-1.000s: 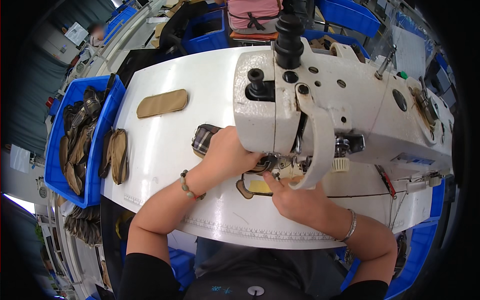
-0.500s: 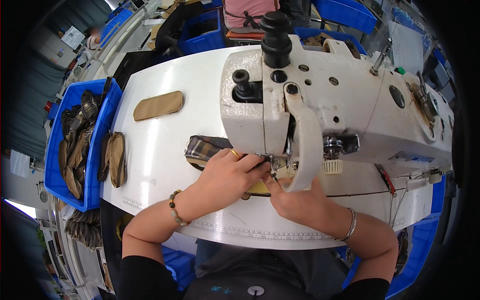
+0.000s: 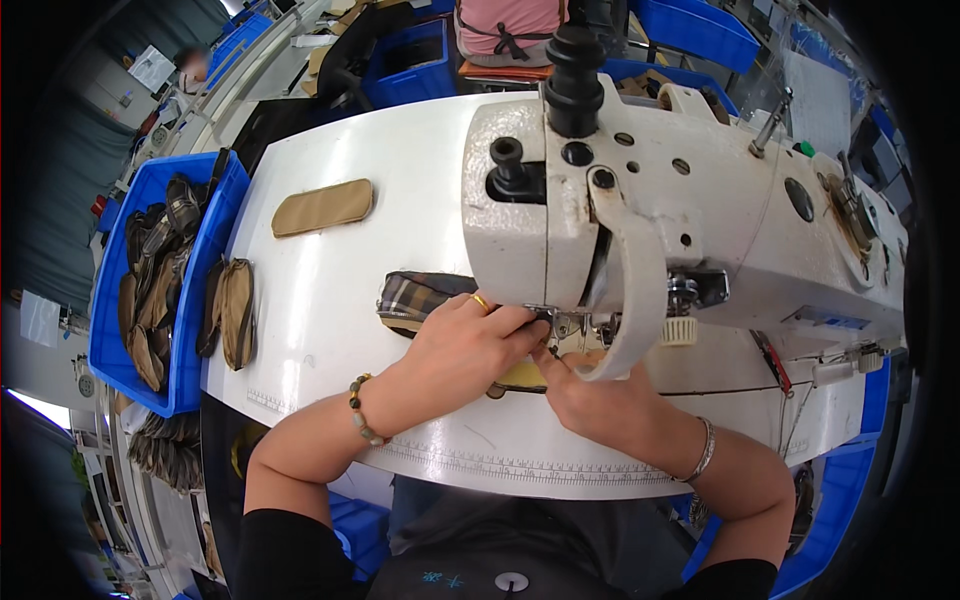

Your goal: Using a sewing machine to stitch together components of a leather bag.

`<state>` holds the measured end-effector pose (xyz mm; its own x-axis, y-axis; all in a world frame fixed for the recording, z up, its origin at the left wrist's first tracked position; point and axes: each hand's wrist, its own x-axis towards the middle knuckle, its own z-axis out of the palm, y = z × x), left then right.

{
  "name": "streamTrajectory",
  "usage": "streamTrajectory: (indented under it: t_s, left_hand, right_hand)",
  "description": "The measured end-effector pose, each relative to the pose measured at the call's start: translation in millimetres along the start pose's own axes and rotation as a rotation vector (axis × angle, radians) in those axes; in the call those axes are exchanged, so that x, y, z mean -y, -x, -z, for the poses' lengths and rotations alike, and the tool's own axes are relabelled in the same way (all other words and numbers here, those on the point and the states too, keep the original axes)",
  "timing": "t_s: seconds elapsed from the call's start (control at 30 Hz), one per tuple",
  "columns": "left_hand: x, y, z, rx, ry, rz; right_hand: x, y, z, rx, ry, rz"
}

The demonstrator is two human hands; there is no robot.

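Note:
A plaid fabric pouch point(image 3: 415, 296) with a tan lower edge lies under the head of a white sewing machine point(image 3: 620, 200). My left hand point(image 3: 465, 345) is closed on it, fingertips pinched together by the presser foot point(image 3: 562, 328). From the other side my right hand point(image 3: 605, 405) is closed at the same work, its index finger nearly meeting the left fingertips. The white take-up guard hides part of the right fingers. Between the hands a yellowish patch point(image 3: 522, 377) of the work shows. The seam under the fingers is hidden.
A tan oblong piece point(image 3: 322, 208) lies on the white table point(image 3: 300, 310). Two tan pouch pieces point(image 3: 236, 312) rest beside a blue bin point(image 3: 165, 375) heaped with similar ones. Red-handled snips point(image 3: 772, 362) lie right of the machine. Someone in pink point(image 3: 510, 28) sits beyond the table.
The view has shifted slightly, with the machine head appearing farther right. Both hands stay at the presser foot, with little visible change in their grip on the pouch.

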<state>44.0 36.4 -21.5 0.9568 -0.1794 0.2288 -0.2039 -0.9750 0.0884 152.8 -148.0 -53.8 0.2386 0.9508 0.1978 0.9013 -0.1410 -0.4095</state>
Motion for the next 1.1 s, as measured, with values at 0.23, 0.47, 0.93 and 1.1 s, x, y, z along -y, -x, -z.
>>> streamTrajectory:
  t_s: [0.23,0.47,0.93,1.1]
  left_hand:
    - [4.5,-4.1,-6.3,-0.083,-0.013,0.0]
    - [14.4,-4.8,5.7,-0.072,0.036,-0.151]
    - [15.1,-8.5,8.3,-0.084,0.156,-0.043]
    - [14.5,-8.8,3.8,-0.075,0.179,-0.05]
  right_hand:
    - [-8.8,-1.0,-18.7,-0.113,-0.38,-0.32]
    - [-11.1,-2.1,-12.0,-0.181,-0.252,-0.154]
    - [-10.1,2.7,-7.6,-0.155,0.141,0.152]
    - [-12.6,4.9,-16.6,-0.124,-0.009,0.087]
